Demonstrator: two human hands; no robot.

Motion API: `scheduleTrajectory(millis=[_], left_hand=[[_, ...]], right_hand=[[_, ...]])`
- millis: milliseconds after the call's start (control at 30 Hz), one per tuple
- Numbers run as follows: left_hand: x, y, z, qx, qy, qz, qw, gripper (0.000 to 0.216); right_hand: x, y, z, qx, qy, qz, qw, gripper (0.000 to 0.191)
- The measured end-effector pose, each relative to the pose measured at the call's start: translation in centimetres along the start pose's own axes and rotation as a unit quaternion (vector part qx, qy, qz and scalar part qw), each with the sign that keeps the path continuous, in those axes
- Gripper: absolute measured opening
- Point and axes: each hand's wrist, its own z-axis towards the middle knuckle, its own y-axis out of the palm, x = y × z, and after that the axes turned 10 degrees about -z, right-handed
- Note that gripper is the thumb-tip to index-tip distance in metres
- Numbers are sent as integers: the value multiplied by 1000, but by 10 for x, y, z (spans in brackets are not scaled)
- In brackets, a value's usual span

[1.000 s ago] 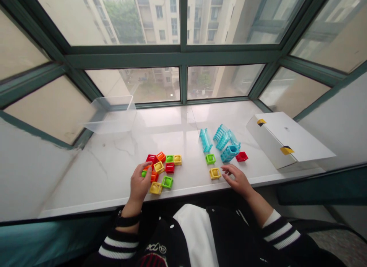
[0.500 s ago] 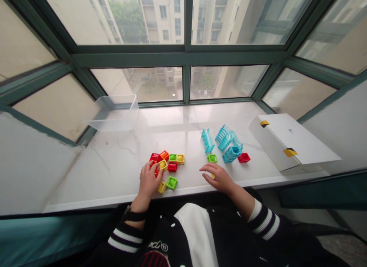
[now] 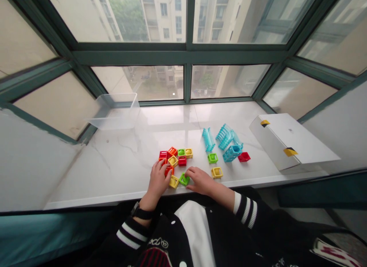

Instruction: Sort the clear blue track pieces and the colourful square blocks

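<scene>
My left hand [image 3: 158, 178] is spread against the left side of a group of small plastic blocks, fingers apart, touching a red block [image 3: 169, 170] and partly covering others. Thumb and fingers of my right hand [image 3: 200, 181] close around a green block [image 3: 184, 179] at the near side of the group. Beside it lies a yellow block [image 3: 173, 181]. Farther back in the group are another yellow block [image 3: 173, 161], a red block [image 3: 182, 160], an orange block [image 3: 172, 151], and a green block [image 3: 181, 152] next to a yellow one [image 3: 189, 153].
Right of my hands lie a yellow block [image 3: 217, 173], a green block [image 3: 212, 158], a red block [image 3: 244, 157] and several translucent blue track pieces [image 3: 208, 139]. A clear plastic bin [image 3: 114, 123] stands back left on the white sill. A white box [image 3: 298, 140] is at the right.
The block group has shifted right along with my left hand. My right hand has moved left onto the green block, uncovering the yellow block it was over.
</scene>
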Motion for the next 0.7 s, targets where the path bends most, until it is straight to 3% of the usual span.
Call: scheduleTrajectory(millis=[233,700], left_hand=[[1,4,-3,-15,3,2,1000,19],[6,-4,-1,-25,-3,20,999,8]], right_hand=[[3,1,6,11,53,-36,998,28],[4,-7,-1,26,127,-38,991,26]])
